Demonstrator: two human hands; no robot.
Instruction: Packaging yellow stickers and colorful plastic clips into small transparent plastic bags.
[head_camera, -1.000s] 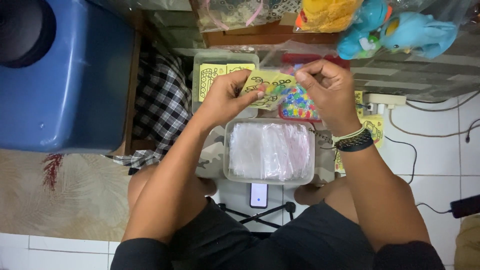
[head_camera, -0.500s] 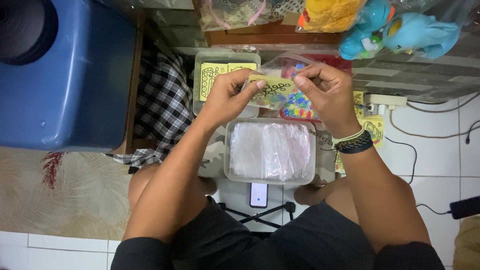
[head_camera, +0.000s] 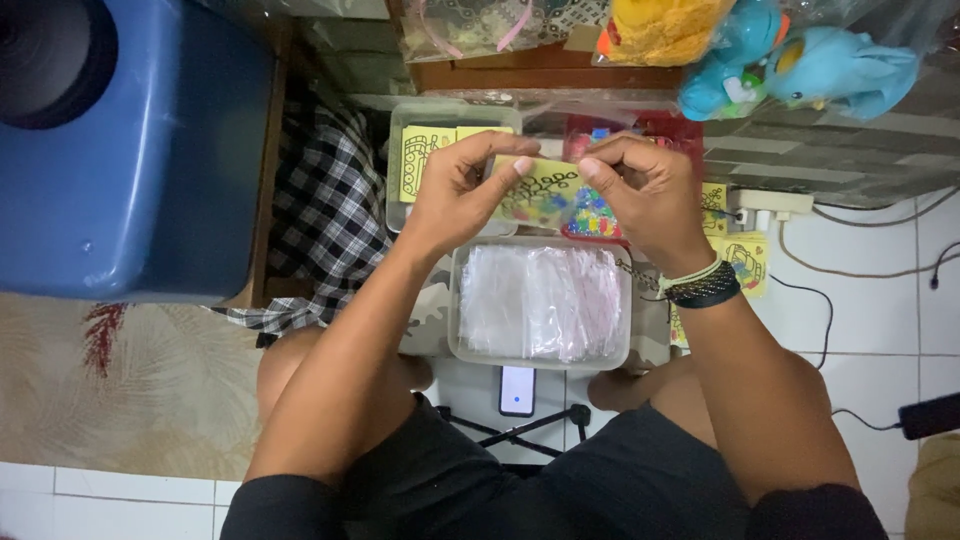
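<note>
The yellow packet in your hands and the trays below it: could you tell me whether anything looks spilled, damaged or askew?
Nothing stands out. Both hands, left hand and right hand, hold the yellow packet intact; the clear bags lie inside their tray.

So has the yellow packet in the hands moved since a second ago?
Barely: the yellow packet stays above the clear tray of bags, having lifted slightly away from it.

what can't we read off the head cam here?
- Small clear packet with yellow card, head view: its ends are covered by the left hand and right hand; the coloured contents are too small to identify.
- Tray of yellow cards: near side hidden by the left hand.
- Red tray: mostly behind the right hand.
- Blue tub: cut off by the top and left edges.
- Clear bags in the near tray: count unreadable, they overlap.
</note>
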